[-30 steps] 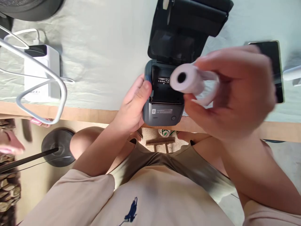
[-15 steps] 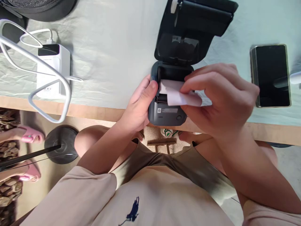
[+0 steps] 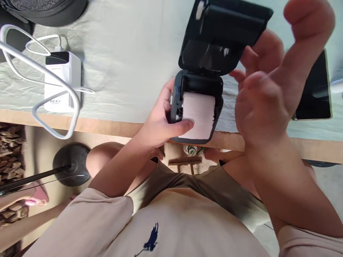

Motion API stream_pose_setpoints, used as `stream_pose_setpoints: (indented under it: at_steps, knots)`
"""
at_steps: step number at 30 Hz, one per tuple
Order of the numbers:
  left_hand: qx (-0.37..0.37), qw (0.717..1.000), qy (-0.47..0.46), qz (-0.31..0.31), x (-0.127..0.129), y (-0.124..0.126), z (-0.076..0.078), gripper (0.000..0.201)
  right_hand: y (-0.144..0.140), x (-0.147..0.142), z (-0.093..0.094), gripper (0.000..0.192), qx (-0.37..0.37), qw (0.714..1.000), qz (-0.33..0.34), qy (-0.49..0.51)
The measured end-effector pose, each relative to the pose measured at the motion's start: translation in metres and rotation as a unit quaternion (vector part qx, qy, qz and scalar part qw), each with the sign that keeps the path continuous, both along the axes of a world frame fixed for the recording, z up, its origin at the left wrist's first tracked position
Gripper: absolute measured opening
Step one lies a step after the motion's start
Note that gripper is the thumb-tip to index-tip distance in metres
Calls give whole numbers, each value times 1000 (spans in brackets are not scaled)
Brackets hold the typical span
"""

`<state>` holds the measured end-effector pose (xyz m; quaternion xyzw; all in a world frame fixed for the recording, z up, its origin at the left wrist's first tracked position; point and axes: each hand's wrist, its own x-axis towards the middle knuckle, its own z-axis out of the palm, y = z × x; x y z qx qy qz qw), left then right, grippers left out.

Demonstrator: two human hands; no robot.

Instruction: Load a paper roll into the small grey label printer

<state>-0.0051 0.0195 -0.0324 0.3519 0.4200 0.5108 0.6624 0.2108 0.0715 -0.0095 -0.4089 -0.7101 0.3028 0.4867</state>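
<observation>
A small dark grey label printer (image 3: 175, 85) is tilted up at the table's front edge with its lid (image 3: 214, 57) swung open away from me. Inside lies a white paper roll (image 3: 205, 107), its loose end laid forward over the printer's front. My left hand (image 3: 160, 123) grips the printer's left side, the thumb pressing on the paper. To the right of the lid is my right hand (image 3: 270, 82), fingers apart and holding nothing. Its lower fingertips are by the lid's right edge; whether they touch it I cannot tell.
On the left stands a white power bank (image 3: 63, 82) with a looped white cable (image 3: 76, 107). A phone (image 3: 316, 92) lies at the right, partly behind my right hand. A black bag-like item (image 3: 53, 14) sits at the back left. Another person's pink shoe (image 3: 39, 194) shows below.
My right hand has let go of the paper and moved up and right to the lid's side. The paper now lies flat over the front, and my left thumb has shifted onto it.
</observation>
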Motion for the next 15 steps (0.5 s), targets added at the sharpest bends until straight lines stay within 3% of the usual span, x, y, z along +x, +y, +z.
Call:
stream_pose_setpoints:
  at_steps: [3, 5, 9, 15]
  knots:
    - [24, 1000, 14, -2, -3, 0, -5, 88, 3, 2, 7, 57, -50, 993, -15, 102]
    - [38, 999, 19, -10, -4, -1, -5, 90, 1, 2, 8, 46, -77, 992, -10, 99]
    - [30, 999, -23, -25, -2, -3, 1, 98, -9, -2, -1, 54, -121, 986, 98, 64]
    - [-14, 998, -53, -7, 3, -4, 14, 56, -16, -6, -2, 65, -197, 963, 165, 79]
